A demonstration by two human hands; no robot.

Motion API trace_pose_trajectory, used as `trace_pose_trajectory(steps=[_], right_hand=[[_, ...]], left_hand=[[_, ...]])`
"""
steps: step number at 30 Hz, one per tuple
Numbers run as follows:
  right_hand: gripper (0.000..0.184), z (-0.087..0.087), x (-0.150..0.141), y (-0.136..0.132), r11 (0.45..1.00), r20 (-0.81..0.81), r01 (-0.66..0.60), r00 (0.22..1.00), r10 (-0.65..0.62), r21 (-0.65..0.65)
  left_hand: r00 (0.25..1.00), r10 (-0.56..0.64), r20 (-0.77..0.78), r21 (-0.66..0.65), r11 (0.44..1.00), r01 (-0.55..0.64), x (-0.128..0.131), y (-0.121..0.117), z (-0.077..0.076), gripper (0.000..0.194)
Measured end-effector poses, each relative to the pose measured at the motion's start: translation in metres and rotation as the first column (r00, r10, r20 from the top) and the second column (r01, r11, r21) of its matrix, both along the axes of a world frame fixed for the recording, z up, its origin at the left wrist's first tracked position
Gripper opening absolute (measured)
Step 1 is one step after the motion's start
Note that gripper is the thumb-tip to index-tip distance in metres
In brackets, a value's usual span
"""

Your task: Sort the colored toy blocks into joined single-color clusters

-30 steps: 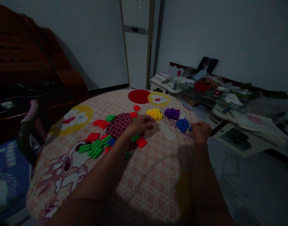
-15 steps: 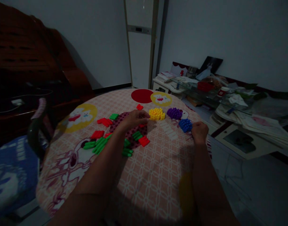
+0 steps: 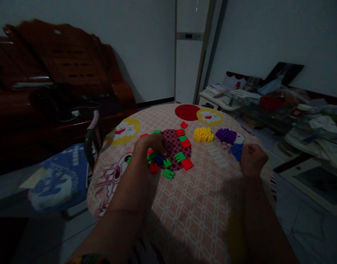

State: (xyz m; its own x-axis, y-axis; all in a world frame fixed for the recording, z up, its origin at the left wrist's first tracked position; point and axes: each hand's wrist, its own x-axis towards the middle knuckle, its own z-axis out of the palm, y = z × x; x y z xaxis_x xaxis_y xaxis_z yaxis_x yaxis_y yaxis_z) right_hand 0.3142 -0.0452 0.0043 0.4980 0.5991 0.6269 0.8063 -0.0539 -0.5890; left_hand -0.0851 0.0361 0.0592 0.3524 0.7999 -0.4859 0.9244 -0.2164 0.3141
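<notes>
My left hand [image 3: 156, 143] reaches down over the loose red and green plastic building blocks, its fingers curved downward and holding nothing that I can see. Just below it lies a dark blue block [image 3: 158, 158], partly covered. A green block [image 3: 180, 157] and a red block [image 3: 187, 164] rest to its right. My right hand [image 3: 252, 158] is closed at the right side of the table, fingers wrapped at the end of a blue block cluster [image 3: 236, 151]. Beyond it are a purple block cluster [image 3: 226, 135] and a yellow block cluster [image 3: 203, 134].
The round table has a patterned pink cloth [image 3: 190, 198]. A chair with a blue cover [image 3: 66, 176] stands at the left, before a wooden sofa [image 3: 75, 66]. On the right, a cluttered glass-topped cabinet [image 3: 267, 110] runs along the wall.
My left hand has moved from beside the yellow cluster down and left to the loose blocks. My right hand stays by the blue cluster. The view has turned left.
</notes>
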Motion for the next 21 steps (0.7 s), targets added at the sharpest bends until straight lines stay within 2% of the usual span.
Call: trace_pose_trajectory(steps=[3,6,9,14,16,18,19,21], right_hand=[[0.022,-0.001,-0.003,0.001,1.0,0.004,-0.018,1.0,0.018,0.0],[0.022,-0.001,-0.003,0.002,1.0,-0.007,-0.022,1.0,0.022,-0.004],[0.022,0.0,-0.005,0.001,0.999,-0.008,-0.02,1.0,0.02,-0.026],[0.024,0.003,-0.022,0.0,0.994,-0.021,-0.086,0.996,0.084,-0.072],[0.025,0.004,-0.035,-0.002,0.98,-0.034,-0.178,0.984,0.175,-0.092],[0.024,0.005,-0.052,-0.004,0.942,-0.069,-0.322,0.946,0.316,-0.099],[0.025,0.005,-0.061,-0.005,0.906,-0.102,-0.411,0.91,0.402,-0.099],[0.025,0.003,-0.08,-0.007,0.794,-0.206,-0.601,0.791,0.576,-0.09]], left_hand=[[0.999,-0.043,-0.002,0.007,0.999,0.043,0.015,-0.002,-0.004,0.028],[0.997,-0.074,0.006,0.117,0.991,0.072,0.022,-0.01,-0.008,0.028],[0.992,-0.104,0.075,0.207,0.974,0.087,0.012,-0.019,-0.011,0.031],[0.986,-0.143,0.086,0.174,0.977,0.127,-0.009,-0.03,-0.014,0.028],[0.979,-0.148,0.142,0.148,0.981,0.127,-0.007,-0.031,-0.011,0.029],[0.957,-0.147,0.252,0.166,0.98,0.106,0.003,-0.032,-0.005,0.027],[0.937,-0.147,0.317,0.199,0.976,0.086,0.011,-0.032,-0.002,0.024],[0.875,-0.141,0.463,0.284,0.959,0.005,0.031,-0.033,0.003,0.019]])
